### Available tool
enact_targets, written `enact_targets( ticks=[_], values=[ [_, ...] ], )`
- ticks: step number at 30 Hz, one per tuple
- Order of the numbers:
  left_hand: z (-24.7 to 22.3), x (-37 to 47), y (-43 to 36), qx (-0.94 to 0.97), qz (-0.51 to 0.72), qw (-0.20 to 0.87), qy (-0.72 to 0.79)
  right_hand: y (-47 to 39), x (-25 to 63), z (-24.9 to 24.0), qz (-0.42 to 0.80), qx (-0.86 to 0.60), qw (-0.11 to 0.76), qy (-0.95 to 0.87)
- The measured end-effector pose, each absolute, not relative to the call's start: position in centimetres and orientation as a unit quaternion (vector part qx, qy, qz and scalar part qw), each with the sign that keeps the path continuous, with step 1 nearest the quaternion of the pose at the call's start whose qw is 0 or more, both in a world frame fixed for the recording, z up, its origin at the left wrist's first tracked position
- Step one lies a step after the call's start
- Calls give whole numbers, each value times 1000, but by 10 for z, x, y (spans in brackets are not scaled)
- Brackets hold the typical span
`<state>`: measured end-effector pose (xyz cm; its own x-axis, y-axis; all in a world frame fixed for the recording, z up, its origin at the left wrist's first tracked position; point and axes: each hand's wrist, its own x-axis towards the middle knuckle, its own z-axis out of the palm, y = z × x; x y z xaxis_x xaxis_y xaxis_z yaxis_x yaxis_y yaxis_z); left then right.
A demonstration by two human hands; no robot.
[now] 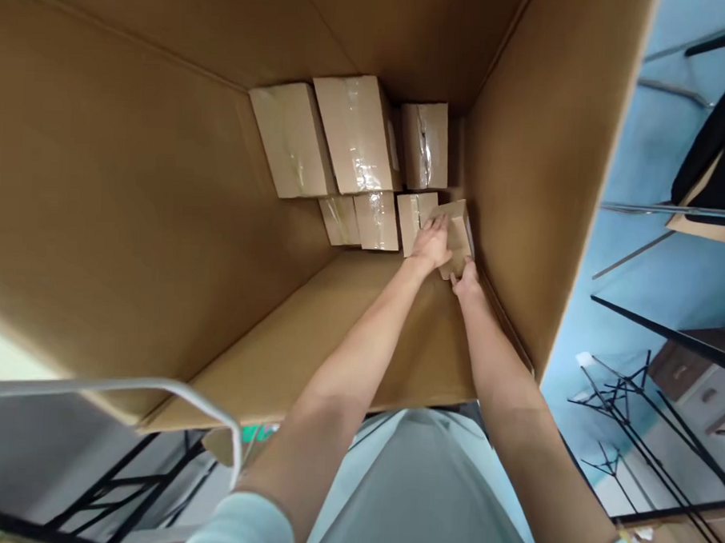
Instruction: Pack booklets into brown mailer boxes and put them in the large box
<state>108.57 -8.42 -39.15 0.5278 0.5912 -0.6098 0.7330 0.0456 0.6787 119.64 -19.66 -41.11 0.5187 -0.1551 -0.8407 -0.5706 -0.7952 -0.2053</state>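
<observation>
Deep inside a large cardboard carton (360,327), both my hands are on a small cardboard box (457,228) near the right wall. My left hand (433,241) grips its left side, fingers over the upper left edge. At its lower right corner, my right hand (465,278) has hold with thumb and fingers. The small box is slightly tilted, beside a taped small box (416,214). Two larger taped boxes, a left one (293,140) and a middle one (353,135), stand further in. A narrower taped box (425,144) is to their right.
Two small taped boxes, one (341,220) and another (377,220), sit in the near row. The carton's right wall (541,151) rises close to my right arm. Outside are black metal frames (622,387), a grey bent tube (153,386) and a drawer unit (694,374).
</observation>
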Motion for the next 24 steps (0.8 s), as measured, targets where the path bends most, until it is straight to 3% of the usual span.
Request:
enact_targets(
  ticks=[16, 20, 24],
  values=[
    [-586, 1135, -93, 672, -63, 592, 440, -219, 1217, -586, 503, -830, 193, 143],
    [-588, 1127, -91, 682, -71, 564, 461, -216, 1225, -595, 519, -823, 185, 138],
    [-547, 1119, -94, 724, -75, 514, 454, -201, 1224, -584, 514, -819, 199, 157]
  ],
)
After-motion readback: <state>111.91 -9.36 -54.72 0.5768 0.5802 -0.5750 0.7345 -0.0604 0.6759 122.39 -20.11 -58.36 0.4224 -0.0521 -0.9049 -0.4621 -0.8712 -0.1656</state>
